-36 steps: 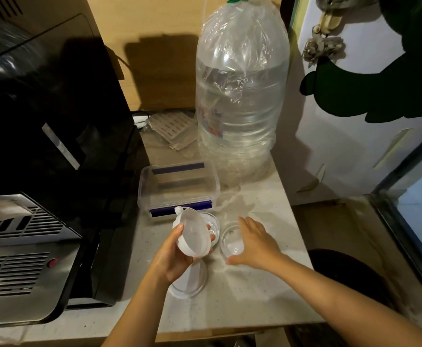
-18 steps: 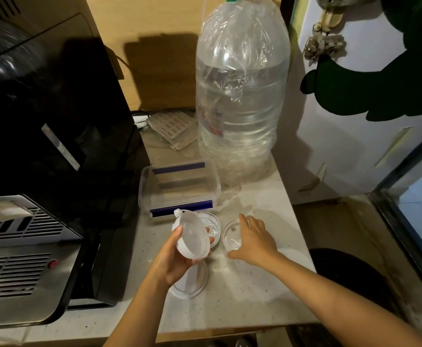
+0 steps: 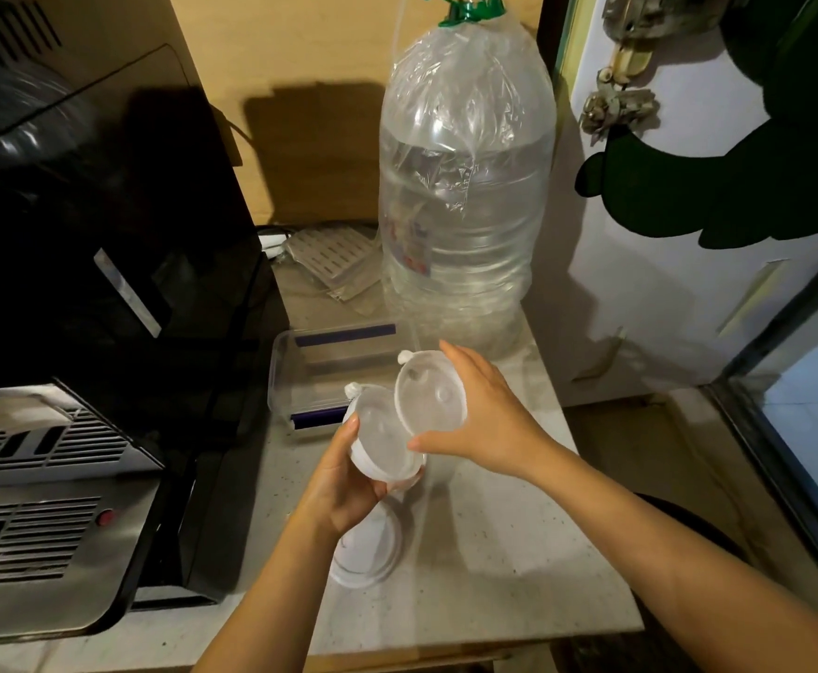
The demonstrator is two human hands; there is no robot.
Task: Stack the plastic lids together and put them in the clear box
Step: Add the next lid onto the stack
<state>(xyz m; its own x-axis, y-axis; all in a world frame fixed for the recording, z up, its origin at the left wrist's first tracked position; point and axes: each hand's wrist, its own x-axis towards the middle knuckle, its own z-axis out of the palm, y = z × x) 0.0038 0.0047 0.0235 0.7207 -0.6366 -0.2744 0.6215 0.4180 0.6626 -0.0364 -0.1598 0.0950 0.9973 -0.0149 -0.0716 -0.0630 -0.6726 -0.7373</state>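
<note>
My left hand [image 3: 343, 483] grips a round translucent plastic lid [image 3: 380, 437], tilted up above the counter. My right hand [image 3: 487, 415] holds a second round lid [image 3: 428, 393] by its rim, overlapping the upper right edge of the first. A third lid [image 3: 370, 551] lies flat on the counter under my left wrist. The clear box [image 3: 319, 376] with blue clips stands open just behind the lids, partly hidden by them.
A large clear water bottle [image 3: 465, 196] wrapped in plastic stands behind the box. A black appliance [image 3: 96, 264] with a steel vented base fills the left side. The counter's front edge [image 3: 445, 646] is near; the floor drops off to the right.
My right hand picked a lid up off the counter and brought it against the lid in my left hand. The left hand rose slightly.
</note>
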